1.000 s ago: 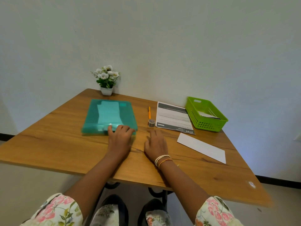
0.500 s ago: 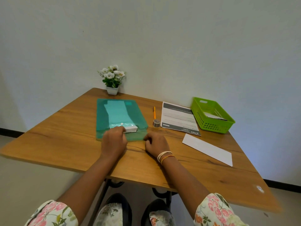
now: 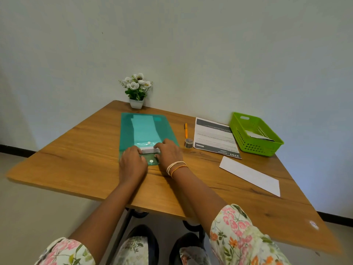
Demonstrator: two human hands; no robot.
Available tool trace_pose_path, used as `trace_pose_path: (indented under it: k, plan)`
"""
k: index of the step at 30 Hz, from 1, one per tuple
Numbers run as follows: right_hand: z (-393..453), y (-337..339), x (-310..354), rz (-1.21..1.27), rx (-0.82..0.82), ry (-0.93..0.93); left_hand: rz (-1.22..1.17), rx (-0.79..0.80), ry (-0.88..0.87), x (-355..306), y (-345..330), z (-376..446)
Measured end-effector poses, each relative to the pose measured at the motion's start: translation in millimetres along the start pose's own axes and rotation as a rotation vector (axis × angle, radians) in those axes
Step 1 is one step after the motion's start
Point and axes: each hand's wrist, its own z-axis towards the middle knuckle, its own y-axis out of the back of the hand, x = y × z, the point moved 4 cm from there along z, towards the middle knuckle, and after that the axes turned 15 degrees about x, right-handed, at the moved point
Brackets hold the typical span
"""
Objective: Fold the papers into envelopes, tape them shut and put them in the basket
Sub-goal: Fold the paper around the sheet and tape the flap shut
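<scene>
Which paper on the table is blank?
The white folded sheet near the table's right edge; the printed form beside the green basket has dark bands and text.

Table [image 3: 76,155]: wood-grain top, smooth, low sheen. Folder [image 3: 145,129]: translucent teal plastic, glossy, with round snap studs. Basket [image 3: 256,144]: bright green perforated plastic. Folded sheet [image 3: 250,175] near right: matt white paper. Printed sheet [image 3: 214,136]: matt paper. Sleeves [image 3: 240,232]: floral cloth. Flower pot [image 3: 136,103]: smooth, white.
</scene>
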Motion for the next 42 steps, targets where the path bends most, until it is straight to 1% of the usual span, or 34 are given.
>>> trace_pose_path:
  k: [5,9,14,17,20,25,28,30,34,37,39,42]
  plan:
    - [2,4,0,-0.022,-0.087,0.041,0.032,0.000,-0.008,1,-1,2]
    - [-7,5,-9,0.232,-0.138,0.030,0.139,-0.032,0.000,0,-2,3]
    - [-24,7,-23,0.432,-0.120,0.056,0.187,-0.042,0.005,0,-2,0]
    - [-32,24,-31,0.639,-0.178,0.048,0.184,-0.023,-0.004,-3,-2,-3]
    - [-38,52,-40,0.817,-0.304,0.002,0.207,-0.010,-0.049,-6,-1,-5]
    - [-53,94,-67,1.070,-0.647,-0.125,0.298,-0.073,-0.193,-19,2,-12]
    - [-58,107,-89,1.310,-0.866,-0.245,0.309,-0.067,-0.272,-24,2,-16]
    - [-59,107,-104,1.491,-0.926,-0.332,0.325,-0.039,-0.333,-28,0,-18]
    - [-68,101,-125,1.704,-1.004,-0.502,0.331,0.035,-0.454,-29,-7,-15]
    - [-79,91,-129,1.810,-1.025,-0.617,0.364,0.108,-0.460,-24,-13,-10]
    - [-85,79,-130,1.829,-0.991,-0.685,0.436,0.159,-0.419,-20,-17,-6]
    - [-93,63,-125,1.807,-0.849,-0.748,0.496,0.204,-0.360,-15,-22,1]
